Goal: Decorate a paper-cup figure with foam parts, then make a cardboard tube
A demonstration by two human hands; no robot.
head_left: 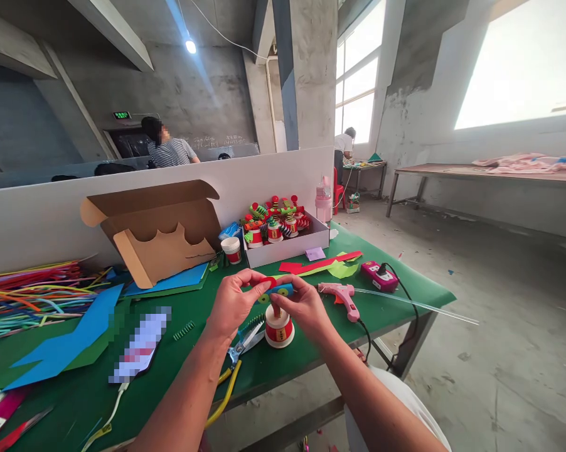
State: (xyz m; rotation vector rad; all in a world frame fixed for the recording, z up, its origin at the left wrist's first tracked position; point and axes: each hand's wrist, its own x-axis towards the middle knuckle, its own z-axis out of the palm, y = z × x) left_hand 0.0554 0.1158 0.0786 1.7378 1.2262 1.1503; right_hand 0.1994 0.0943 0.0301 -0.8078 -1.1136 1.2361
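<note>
My left hand (233,302) pinches a small red paper piece (268,282) against the top of a blue paper tube (284,290). The fingers of my right hand (307,306) are closed around the tube's right end. Yellow-green rings mark the tube's side. Directly below is a white paper cup (280,331) with a red band, upside down on the table; a red part rises from it toward the tube. Scissors (238,353) with yellow handles lie open left of the cup. A dark green paper spring (255,322) is partly hidden behind my left wrist.
On the green table (189,364) are a pink glue gun (342,295), a pink power socket (379,276), a phone (142,345) on a cable and coloured paper strips (42,295). A box (287,249) of finished cup figures stands behind, beside stacked cups (231,249) and an open cardboard box (160,232).
</note>
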